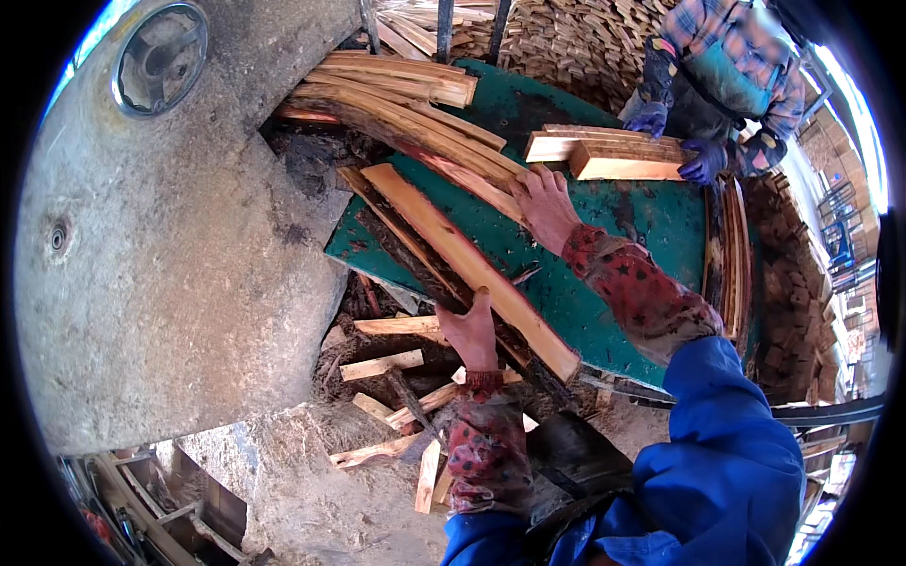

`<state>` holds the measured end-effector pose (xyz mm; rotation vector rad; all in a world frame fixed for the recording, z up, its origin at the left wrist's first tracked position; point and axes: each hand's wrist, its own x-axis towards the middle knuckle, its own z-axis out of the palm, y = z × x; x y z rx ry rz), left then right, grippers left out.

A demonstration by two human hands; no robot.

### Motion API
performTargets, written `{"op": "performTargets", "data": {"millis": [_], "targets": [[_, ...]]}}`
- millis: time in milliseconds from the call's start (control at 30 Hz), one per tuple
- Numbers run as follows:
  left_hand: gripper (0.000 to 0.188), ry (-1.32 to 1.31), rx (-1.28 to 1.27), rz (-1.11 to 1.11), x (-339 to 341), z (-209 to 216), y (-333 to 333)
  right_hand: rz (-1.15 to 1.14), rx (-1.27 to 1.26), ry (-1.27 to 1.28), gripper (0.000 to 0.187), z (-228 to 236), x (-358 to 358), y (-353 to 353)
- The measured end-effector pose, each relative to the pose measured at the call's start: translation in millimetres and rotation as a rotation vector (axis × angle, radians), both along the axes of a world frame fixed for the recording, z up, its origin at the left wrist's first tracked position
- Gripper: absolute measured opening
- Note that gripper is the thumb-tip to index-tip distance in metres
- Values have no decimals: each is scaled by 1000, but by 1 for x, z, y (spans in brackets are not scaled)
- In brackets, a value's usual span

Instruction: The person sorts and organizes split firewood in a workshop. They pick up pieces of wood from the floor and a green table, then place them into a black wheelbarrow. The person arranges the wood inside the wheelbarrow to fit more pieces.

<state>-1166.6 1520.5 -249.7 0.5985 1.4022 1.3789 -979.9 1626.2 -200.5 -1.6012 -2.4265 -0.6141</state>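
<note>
My left hand [469,332] is closed around the near edge of a bark strip [415,250] and a long pale board [472,264] lying beside it. The thumb is on top and the other fingers are mostly hidden beneath. These pieces lie slanted across a green metal tabletop [613,245], their near ends over its front edge. My right hand [547,208] grips the right end of a long bark-edged plank [415,132], fingers curled over its top. That plank lies among several stacked boards [406,75] at the far left of the table.
A large grey machine panel with a handwheel [160,58] fills the left. Across the table, a co-worker's gloved hands [703,160] hold stacked boards [613,151]. More boards [727,255] lie along the right edge. Offcuts [382,365] litter the ground below; stacked wood [576,47] stands behind.
</note>
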Motion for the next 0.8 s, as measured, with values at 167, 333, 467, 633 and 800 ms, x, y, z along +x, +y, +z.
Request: {"op": "performTargets", "data": {"millis": [167, 333, 467, 633, 800], "targets": [[58, 33, 20, -36, -3, -6, 0, 16, -74, 12, 56, 3, 1, -17], [59, 138, 70, 4, 8, -20, -4, -34, -87, 1, 41, -11, 0, -45], [74, -121, 0, -75, 8, -10, -3, -115, -92, 118, 25, -12, 0, -47], [51, -143, -6, -108, 8, -7, -13, -91, -171, 391, 39, 13, -7, -112], [56, -320, -48, -210, 8, 17, -56, -143, -366, 650, 43, -7, -43, -209]]}}
